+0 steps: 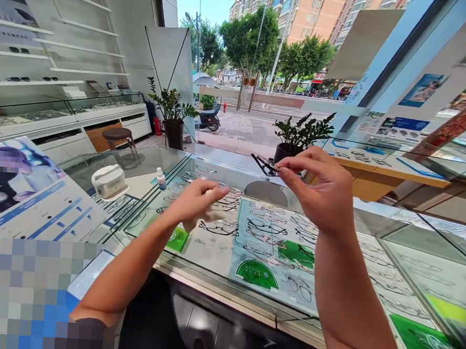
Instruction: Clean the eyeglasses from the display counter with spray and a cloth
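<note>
My right hand (321, 188) is raised above the glass counter and pinches a pair of dark-framed eyeglasses (265, 166) between thumb and fingers. The glasses are tilted, with part of the frame hidden behind my fingertips. Over the display, my left hand (197, 201) has curled, slightly blurred fingers and a thumb pointing right. A small pale patch shows by its thumb, but what it is I cannot make out. Beneath both hands, rows of eyeglass frames (267, 227) lie inside the glass display counter (211, 276), apart from my hands.
A small bottle (161, 179) and a white device (108, 181) stand on the counter's left side. At far left leans a printed board (38, 194). Beyond are a round stool (119, 136), potted plants (174, 131) and a large window. More frames lie in a right-hand case (424, 270).
</note>
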Demonstrator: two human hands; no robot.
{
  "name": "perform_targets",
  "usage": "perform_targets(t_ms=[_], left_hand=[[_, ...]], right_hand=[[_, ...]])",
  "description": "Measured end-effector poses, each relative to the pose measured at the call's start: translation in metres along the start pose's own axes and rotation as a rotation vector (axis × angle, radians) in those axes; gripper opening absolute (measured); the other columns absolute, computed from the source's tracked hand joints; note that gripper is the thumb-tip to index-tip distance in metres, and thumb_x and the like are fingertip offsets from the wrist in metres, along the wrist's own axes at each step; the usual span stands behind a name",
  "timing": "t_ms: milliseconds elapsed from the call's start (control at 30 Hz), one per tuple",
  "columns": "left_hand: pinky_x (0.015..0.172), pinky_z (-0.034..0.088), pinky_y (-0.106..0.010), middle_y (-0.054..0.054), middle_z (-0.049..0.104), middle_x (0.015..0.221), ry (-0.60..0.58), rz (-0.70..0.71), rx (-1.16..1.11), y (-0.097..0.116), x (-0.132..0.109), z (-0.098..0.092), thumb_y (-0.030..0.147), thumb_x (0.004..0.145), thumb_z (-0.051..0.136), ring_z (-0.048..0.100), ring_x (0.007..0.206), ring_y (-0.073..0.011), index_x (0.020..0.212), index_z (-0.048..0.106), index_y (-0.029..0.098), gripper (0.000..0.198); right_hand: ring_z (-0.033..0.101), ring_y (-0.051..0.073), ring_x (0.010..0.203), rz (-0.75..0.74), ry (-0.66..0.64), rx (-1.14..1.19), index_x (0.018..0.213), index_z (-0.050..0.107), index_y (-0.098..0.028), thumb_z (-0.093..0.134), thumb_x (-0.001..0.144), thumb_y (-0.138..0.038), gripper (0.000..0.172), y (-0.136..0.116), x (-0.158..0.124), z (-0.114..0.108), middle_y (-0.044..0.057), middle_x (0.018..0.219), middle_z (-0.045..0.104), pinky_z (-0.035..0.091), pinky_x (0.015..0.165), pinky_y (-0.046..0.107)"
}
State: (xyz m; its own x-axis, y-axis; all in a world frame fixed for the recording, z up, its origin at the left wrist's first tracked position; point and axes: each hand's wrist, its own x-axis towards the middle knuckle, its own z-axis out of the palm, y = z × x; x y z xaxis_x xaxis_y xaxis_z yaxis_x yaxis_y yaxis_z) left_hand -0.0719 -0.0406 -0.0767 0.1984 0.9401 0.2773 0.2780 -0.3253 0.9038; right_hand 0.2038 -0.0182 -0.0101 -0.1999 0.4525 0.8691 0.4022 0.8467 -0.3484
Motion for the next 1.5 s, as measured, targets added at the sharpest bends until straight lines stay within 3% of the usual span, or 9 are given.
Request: perform_targets(t_ms=[133,300,433,700,933,1067,1233,1400,1500], left_hand=[[0.058,0.036,-0.028,0.002,0.038,0.057,0.377,-0.036,0.187,-0.069,-0.069,-0.043,0.061,0.094,0.062,0.039,0.059,-0.0131,0.056,0.047,0.021,0.057],[0.06,0.036,-0.03,0.002,0.032,0.05,0.71,-0.189,0.275,-0.135,-0.11,-0.078,0.056,0.086,0.059,0.036,0.057,-0.0141,0.049,0.042,0.022,0.053],[0.066,0.041,-0.03,0.0,0.045,0.056,0.771,-0.167,0.249,-0.154,-0.114,-0.079,0.054,0.086,0.059,0.046,0.063,-0.0171,0.054,0.053,0.021,0.046],[0.064,0.04,-0.029,-0.001,0.048,0.058,0.702,-0.135,0.254,-0.169,-0.115,-0.081,0.053,0.092,0.059,0.048,0.065,-0.0182,0.055,0.053,0.021,0.05],[0.061,0.035,-0.028,0.001,0.039,0.056,0.653,-0.142,0.259,-0.17,-0.114,-0.082,0.055,0.096,0.056,0.043,0.061,-0.0157,0.053,0.048,0.02,0.056],[0.06,0.034,-0.029,0.0,0.039,0.055,0.646,-0.143,0.246,-0.17,-0.114,-0.081,0.055,0.097,0.056,0.043,0.061,-0.0162,0.054,0.049,0.021,0.056],[0.063,0.039,-0.029,-0.001,0.047,0.057,0.652,-0.15,0.25,-0.172,-0.114,-0.081,0.053,0.098,0.057,0.052,0.066,-0.0193,0.058,0.058,0.02,0.052],[0.064,0.04,-0.029,-0.001,0.048,0.058,0.653,-0.146,0.269,-0.173,-0.114,-0.081,0.052,0.098,0.057,0.053,0.067,-0.0195,0.058,0.058,0.02,0.052],[0.063,0.038,-0.028,0.0,0.046,0.058,0.655,-0.143,0.274,-0.173,-0.114,-0.081,0.053,0.098,0.056,0.049,0.065,-0.0179,0.057,0.055,0.02,0.053]], right_hand=[[0.062,0.022,0.082,0.04,-0.127,-0.042,0.096,0.084,-0.026,0.074,0.098,-0.036,0.014,0.018,0.005,0.037,0.004,0.086,0.068,0.047,0.078,0.04],[0.062,0.026,0.092,0.08,-0.422,-0.281,0.092,0.081,-0.023,0.067,0.098,-0.031,0.017,0.059,0.031,0.132,0.008,0.092,0.071,0.042,0.087,0.042],[0.063,0.029,0.109,0.211,-0.723,-0.537,0.103,0.083,-0.021,0.06,0.103,-0.03,0.024,0.083,0.051,0.209,0.012,0.112,0.076,0.041,0.097,0.045],[0.068,0.032,0.12,0.321,-0.878,-0.661,0.104,0.084,-0.02,0.064,0.103,-0.029,0.022,0.125,0.052,0.299,0.014,0.119,0.081,0.042,0.106,0.047],[0.069,0.029,0.126,0.335,-0.939,-0.718,0.118,0.077,-0.018,0.066,0.106,-0.037,0.025,0.148,0.043,0.341,0.012,0.129,0.077,0.05,0.115,0.053],[0.071,0.027,0.122,0.324,-0.957,-0.738,0.136,0.068,-0.019,0.071,0.104,-0.042,0.039,0.158,0.04,0.353,0.012,0.14,0.07,0.062,0.105,0.052],[0.072,0.027,0.12,0.32,-0.979,-0.739,0.137,0.067,-0.02,0.071,0.105,-0.041,0.04,0.167,0.035,0.359,0.012,0.141,0.069,0.063,0.102,0.05],[0.065,0.03,0.129,0.312,-0.955,-0.732,0.124,0.075,-0.018,0.061,0.108,-0.04,0.031,0.168,0.034,0.357,0.015,0.138,0.071,0.05,0.114,0.053],[0.054,0.036,0.14,0.301,-0.918,-0.735,0.116,0.079,-0.015,0.044,0.112,-0.035,0.041,0.168,0.037,0.354,0.022,0.141,0.07,0.041,0.116,0.052]])
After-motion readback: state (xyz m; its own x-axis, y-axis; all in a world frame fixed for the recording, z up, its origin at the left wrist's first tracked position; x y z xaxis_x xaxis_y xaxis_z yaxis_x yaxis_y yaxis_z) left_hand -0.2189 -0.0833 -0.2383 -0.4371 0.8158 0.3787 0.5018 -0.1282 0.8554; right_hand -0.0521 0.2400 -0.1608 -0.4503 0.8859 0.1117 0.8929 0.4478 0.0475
